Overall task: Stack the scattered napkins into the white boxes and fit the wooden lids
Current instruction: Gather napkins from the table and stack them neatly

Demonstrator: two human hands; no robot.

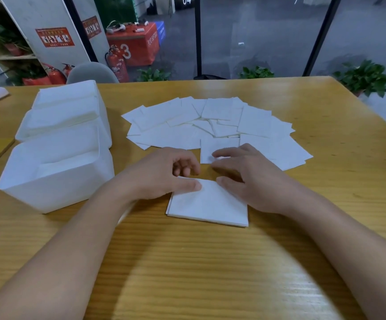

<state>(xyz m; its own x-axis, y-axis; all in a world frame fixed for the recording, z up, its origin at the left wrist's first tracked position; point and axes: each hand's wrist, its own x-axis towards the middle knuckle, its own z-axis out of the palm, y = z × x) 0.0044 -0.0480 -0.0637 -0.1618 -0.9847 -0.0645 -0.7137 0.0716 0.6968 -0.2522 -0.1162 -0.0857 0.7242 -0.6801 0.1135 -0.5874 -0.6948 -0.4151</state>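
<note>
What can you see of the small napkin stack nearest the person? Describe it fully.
The napkin stack is a thin, neat pile of white, square paper napkins, its layered edges showing along the near side. It lies flat on the wooden table, slightly turned, in front of the scattered napkins and apart from them. The left hand rests its thumb on the far left corner; the right hand touches the far right edge.

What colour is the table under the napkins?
Yellowish wood grain table, seen best in the head view.
</note>
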